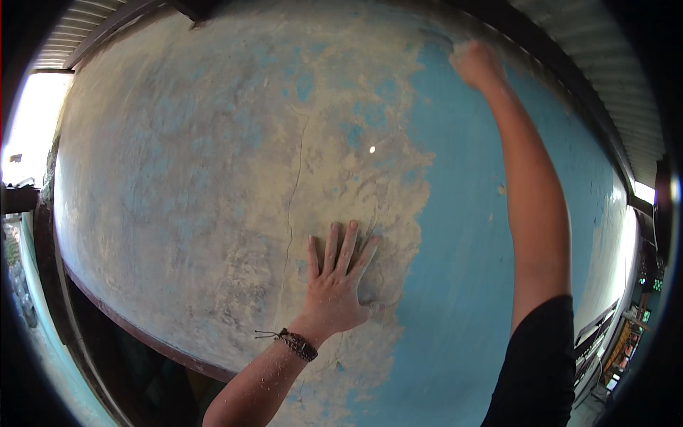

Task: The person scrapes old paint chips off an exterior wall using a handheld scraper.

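My left hand lies flat against a worn wall, its fingers spread and a braided bracelet on the wrist. Pale dust specks the forearm. High up at the right, my right hand is closed near the top of the wall, at the edge of the blue paint. Motion smears its fingers, and whatever they hold is too blurred to make out. Around my left hand the surface is patchy yellow and grey, with a thin crack running down beside it.
A dark beam and corrugated roofing border the wall at the upper right. At the lower left, a brown ledge runs below the wall, with a dark opening under it. A railing stands at the far right.
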Tool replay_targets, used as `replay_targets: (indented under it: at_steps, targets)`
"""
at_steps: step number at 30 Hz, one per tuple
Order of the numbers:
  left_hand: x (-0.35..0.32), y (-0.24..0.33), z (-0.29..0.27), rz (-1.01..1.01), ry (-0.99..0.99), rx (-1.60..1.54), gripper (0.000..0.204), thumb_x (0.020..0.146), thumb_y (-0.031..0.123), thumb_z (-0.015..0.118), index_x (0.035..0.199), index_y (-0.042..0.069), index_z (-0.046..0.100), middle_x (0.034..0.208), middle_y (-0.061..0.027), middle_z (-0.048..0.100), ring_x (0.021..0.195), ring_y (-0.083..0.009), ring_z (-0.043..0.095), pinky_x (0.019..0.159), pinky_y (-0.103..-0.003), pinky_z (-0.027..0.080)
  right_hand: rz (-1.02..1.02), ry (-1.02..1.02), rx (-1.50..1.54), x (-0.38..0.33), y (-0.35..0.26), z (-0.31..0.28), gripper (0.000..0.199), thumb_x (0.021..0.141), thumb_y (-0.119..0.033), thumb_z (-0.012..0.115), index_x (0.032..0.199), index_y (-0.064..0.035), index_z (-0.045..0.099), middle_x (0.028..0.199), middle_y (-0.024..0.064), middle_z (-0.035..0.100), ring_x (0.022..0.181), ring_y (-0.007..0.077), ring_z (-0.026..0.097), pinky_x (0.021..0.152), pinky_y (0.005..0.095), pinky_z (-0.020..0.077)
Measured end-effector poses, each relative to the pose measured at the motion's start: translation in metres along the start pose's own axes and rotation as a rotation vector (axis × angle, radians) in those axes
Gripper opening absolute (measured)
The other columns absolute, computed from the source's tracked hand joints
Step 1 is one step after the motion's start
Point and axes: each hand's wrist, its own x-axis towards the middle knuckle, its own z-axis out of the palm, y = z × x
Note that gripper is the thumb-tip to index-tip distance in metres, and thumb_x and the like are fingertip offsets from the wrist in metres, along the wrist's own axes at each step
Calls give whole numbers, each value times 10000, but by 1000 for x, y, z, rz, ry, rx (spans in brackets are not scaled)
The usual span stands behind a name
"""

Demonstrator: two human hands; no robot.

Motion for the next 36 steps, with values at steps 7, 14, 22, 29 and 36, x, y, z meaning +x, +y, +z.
replay_targets:
  at_steps: [7,14,22,29,36]
  targets:
    - [4,3,-2,50,22,-37,1094,635,607,746,1508,215,215,1574,-150,60,1451,-369,5,1134,-595,-23,-28,188,-145,96,30,49,389,855,-365,585,1101,-79,680,1134,179,644,1081,367,591,935,451,474]
    - [-6,-4,1,2,20,-12,1087,637,612,743,1505,219,220,1573,-140,75,1452,-360,19,1140,-589,-11,-22,110,-112,41,-21,28,388,852,-337,589,1113,-61,669,1134,186,643,1077,376,591,938,451,473]
    - [-4,-4,1,21,58,-70,1083,631,631,739,1502,232,232,1570,-129,93,1451,-348,41,1146,-585,10,-22,60,-176,66,-34,34,407,854,-321,586,1152,-50,644,1153,194,631,1087,391,584,959,454,464]
    - [-1,1,1,59,58,-45,1068,640,647,720,1499,230,242,1571,-130,91,1453,-344,37,1148,-584,9,87,9,10,83,-31,10,422,847,-256,563,1198,-26,607,1261,243,559,1167,402,541,981,491,444]
    - [-3,-4,3,43,73,-43,1092,640,655,716,1509,241,201,1573,-126,77,1453,-345,21,1149,-583,-3,-3,72,-70,52,-49,6,377,844,-311,602,1132,-76,665,1181,202,617,1124,379,567,984,457,445]
